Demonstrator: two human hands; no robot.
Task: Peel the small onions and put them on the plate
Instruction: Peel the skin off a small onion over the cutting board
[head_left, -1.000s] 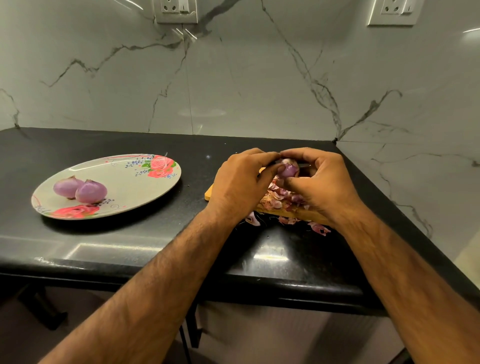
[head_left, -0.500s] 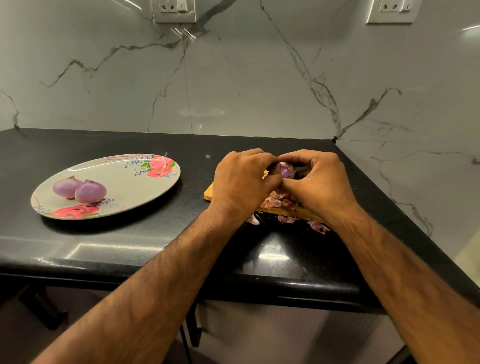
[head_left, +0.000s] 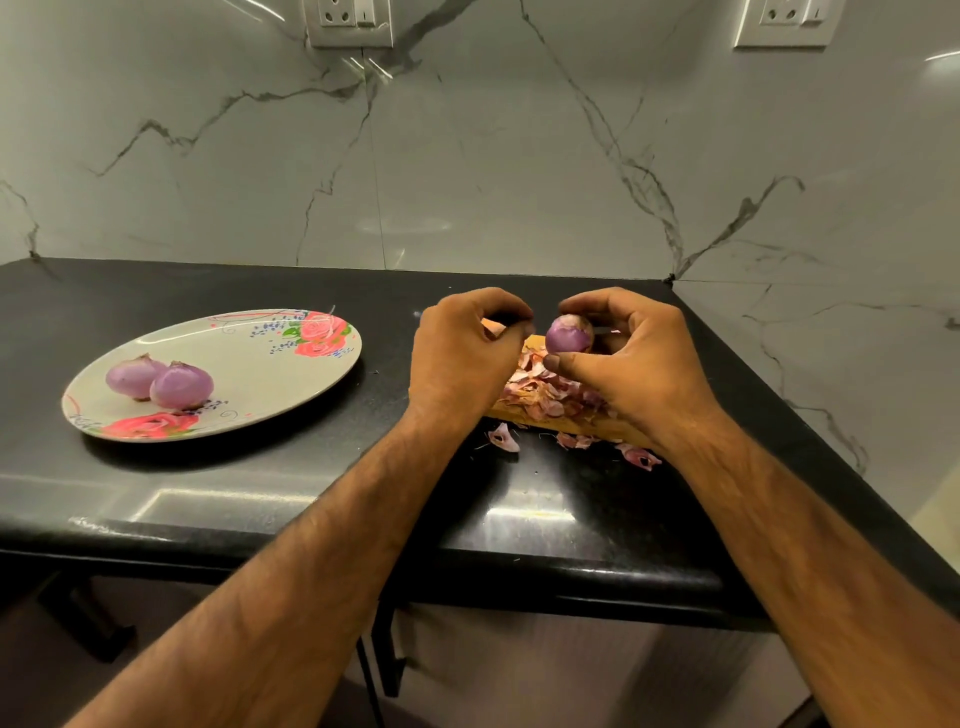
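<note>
Purple onion: pinched in the right hand, thumb under it and fingertips over it, held up above the wooden board. It looks nearly bare, with a brownish patch at the upper end.
Axis: it seems to stand roughly upright in the pinch.
Left hand: just beside the onion but apart from it, fingers curled in. I cannot tell whether a scrap of skin sits between them.
Plate: well off to the left, beyond the left hand, so I judge that hand the nearer carrier.
Landing room: two peeled onions touch at the plate's left, and the half nearest the hands is bare.
Edges: loose skins spill off the board onto the black counter, towards its front lip.
</note>
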